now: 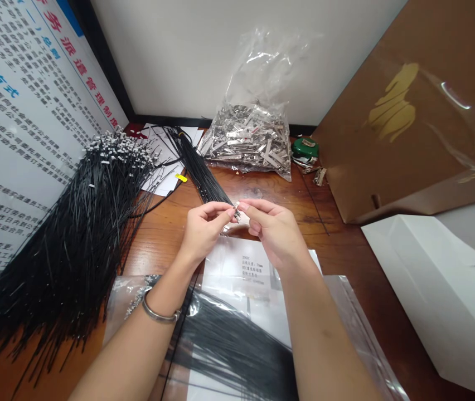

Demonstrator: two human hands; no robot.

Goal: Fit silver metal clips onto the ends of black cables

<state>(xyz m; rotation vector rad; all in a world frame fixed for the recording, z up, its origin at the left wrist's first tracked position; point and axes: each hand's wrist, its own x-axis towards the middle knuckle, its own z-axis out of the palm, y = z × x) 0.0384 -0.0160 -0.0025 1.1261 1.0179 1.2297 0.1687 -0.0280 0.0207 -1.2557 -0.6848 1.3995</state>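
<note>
My left hand (206, 228) and my right hand (274, 231) meet over the middle of the table, fingertips pinched close together. Between them shows a small white piece (236, 205), mostly covered by the fingers. A thin black wire (187, 303) runs down from below my left hand past the wrist; its upper end is hidden. Just behind the fingers lies a tied bundle of black wires (204, 175), its near ends showing bare, silvery tips. Under my forearms, a clear plastic bag (346, 301) holds more black wires and lies over a printed white sheet (229, 262).
At left leans a large pile of black wires (82, 234) with white ends. Behind stands a clear bag of flat metal pieces (254, 136), beside a green tape measure (305, 147). A brown box (388, 111) and a white box (434, 301) border the right side.
</note>
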